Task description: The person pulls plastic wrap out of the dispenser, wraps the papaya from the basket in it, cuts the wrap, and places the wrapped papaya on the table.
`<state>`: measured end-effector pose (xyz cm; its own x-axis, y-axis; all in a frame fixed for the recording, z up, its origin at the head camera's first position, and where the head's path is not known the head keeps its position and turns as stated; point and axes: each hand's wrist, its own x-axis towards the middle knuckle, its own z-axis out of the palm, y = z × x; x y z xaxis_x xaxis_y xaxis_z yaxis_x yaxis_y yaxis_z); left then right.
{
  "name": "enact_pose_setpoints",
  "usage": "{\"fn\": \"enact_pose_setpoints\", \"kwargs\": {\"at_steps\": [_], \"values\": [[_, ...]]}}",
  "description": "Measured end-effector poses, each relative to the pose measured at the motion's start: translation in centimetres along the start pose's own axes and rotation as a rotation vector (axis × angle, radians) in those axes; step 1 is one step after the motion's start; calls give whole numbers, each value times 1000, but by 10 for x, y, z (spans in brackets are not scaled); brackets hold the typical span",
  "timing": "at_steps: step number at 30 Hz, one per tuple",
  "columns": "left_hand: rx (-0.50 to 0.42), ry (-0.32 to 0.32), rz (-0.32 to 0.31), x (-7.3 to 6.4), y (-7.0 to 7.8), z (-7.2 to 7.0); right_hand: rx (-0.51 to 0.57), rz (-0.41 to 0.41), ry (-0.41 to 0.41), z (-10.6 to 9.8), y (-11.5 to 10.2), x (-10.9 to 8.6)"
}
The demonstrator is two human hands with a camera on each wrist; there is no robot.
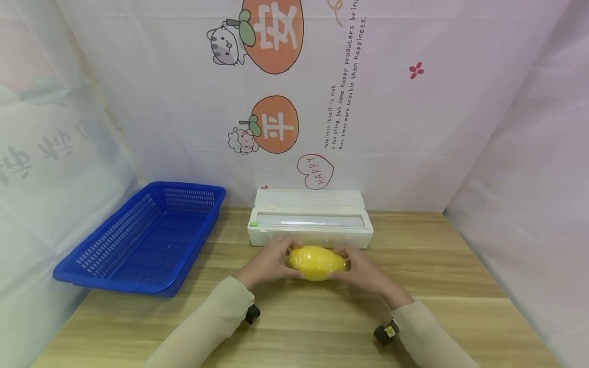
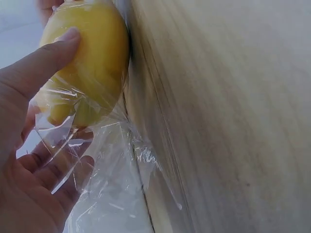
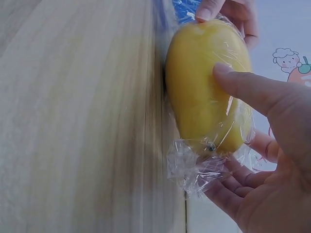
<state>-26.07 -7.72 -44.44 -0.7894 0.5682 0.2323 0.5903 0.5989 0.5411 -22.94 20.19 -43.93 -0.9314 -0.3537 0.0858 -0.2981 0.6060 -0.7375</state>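
Observation:
A smooth, oblong yellow fruit (image 1: 316, 263) lies on its side low over the table, wrapped in clear plastic film (image 2: 121, 145). My left hand (image 1: 276, 260) holds its left end, with the thumb across the near side and the fingers behind. At the other end my right hand (image 1: 361, 268) grips it the same way. Loose, crumpled film (image 3: 187, 167) bunches at both ends, close to the palms. The far side of the fruit and some fingertips are hidden.
Just behind the hands stands a white cling film box (image 1: 310, 236) with its lid raised and a green slider at its left. A blue plastic basket (image 1: 175, 278) sits at the left. Printed white cloth (image 1: 391, 128) hangs around the wooden table (image 1: 313, 327).

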Motion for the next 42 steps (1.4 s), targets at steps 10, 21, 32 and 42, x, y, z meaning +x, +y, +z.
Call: {"fn": "enact_pose_setpoints", "kwargs": {"at_steps": [10, 21, 32, 42], "values": [[28, 17, -12, -7, 3, 3, 2, -110, -2, 0, 3, 0], [-8, 3, 4, -8, -5, 5, -21, -56, 26, 5, 3, -2], [-36, -40, 5, -10, -5, 1, 15, -58, -19, 6, 5, -5], [-27, -69, -30, -26, 2, -3, 11, -127, -78, -4, 5, -8]]}}
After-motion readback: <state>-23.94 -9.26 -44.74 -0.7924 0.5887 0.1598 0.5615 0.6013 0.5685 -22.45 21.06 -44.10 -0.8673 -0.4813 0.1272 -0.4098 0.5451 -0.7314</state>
